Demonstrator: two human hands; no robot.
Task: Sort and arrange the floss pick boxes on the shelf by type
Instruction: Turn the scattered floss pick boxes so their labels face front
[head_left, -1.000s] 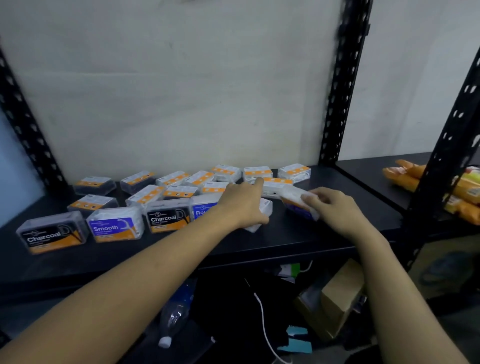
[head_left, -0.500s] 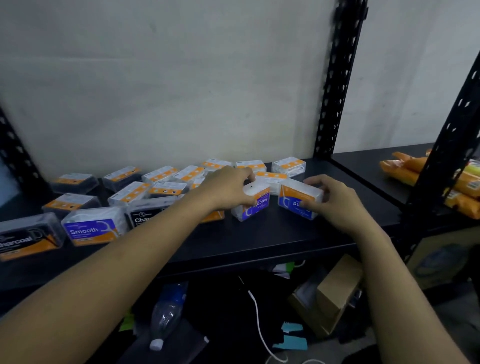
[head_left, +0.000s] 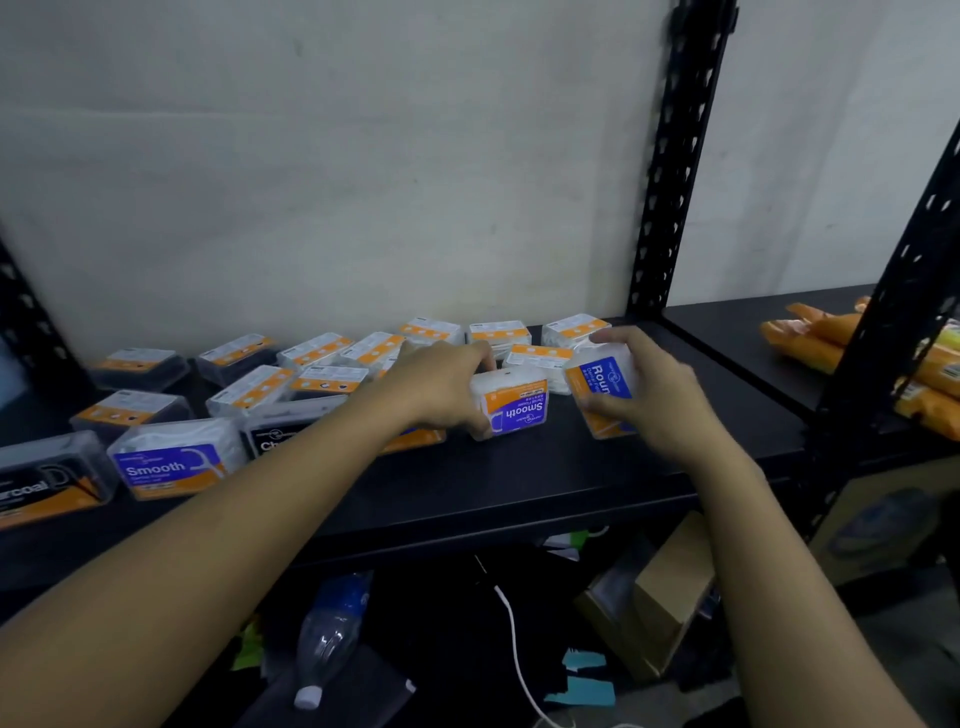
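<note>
Left grip (head_left: 441, 384) holds one Smooth box (head_left: 517, 410); right grip (head_left: 649, 402) holds one Round box (head_left: 602, 378)

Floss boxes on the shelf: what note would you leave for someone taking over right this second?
Left hand grips a Smooth box, label upside down, on the shelf. Right hand holds a Round box turned on its end beside it.
Front left: a Charcoal box, another Smooth box and a second Charcoal box stand facing forward, types mixed. Behind them many boxes lie flat, unsorted.
Done: little; no type is grouped yet.
Left: turn both held boxes upright, then group Smooth, Round and Charcoal.
</note>
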